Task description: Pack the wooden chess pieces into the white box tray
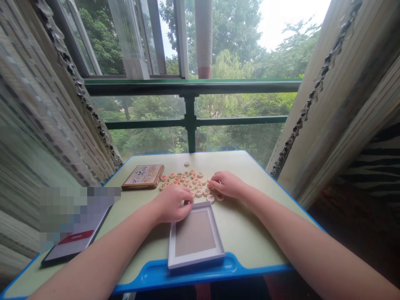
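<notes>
Several round wooden Chinese chess pieces [186, 182] with red or black characters lie in a loose group on the table. My right hand [229, 184] is at the group's right side, its curled fingertips pinched on a red-marked Chinese chess piece [210, 187]. At the near left of the group is my left hand [175, 203], with fingers bent together by the rim of a shallow white box half [171, 246]. Whatever its fingertips may hold is hidden. The box half lies with its hollow side up and its bare inside showing.
A printed brown box lid [143, 177] lies left of the pieces. One single piece [186, 163] sits farther back. A tablet [78, 239] rests at the left edge of the blue-rimmed table [259, 233]. Curtains and a green railing [190, 87] stand beyond.
</notes>
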`<act>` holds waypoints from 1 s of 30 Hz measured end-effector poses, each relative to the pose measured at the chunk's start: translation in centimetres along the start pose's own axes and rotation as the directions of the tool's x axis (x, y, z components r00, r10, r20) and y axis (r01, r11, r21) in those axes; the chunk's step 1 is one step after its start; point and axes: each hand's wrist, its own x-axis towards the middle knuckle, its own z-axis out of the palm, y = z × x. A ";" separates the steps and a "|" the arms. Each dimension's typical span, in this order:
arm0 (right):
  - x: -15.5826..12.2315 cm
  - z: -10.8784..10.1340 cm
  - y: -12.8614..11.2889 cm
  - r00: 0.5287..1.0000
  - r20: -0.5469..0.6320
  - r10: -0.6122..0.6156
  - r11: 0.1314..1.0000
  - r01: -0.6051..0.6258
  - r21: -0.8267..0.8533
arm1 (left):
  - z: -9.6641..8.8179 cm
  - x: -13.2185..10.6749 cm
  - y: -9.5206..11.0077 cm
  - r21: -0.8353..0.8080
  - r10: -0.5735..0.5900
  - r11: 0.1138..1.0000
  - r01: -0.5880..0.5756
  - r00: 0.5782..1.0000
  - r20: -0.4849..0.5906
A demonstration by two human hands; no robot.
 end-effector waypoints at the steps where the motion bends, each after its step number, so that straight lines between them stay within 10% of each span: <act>1: 0.0 0.0 0.0 1.000 -0.009 0.004 1.000 -0.004 -0.009 | 0.1 0.0 0.0 0.005 0.000 1.000 0.000 1.000 0.003; 30: 1.7 1.0 -0.5 0.989 -0.137 0.047 0.996 -0.056 -0.064 | -0.1 -0.2 0.1 0.123 0.017 0.992 -0.019 1.000 0.015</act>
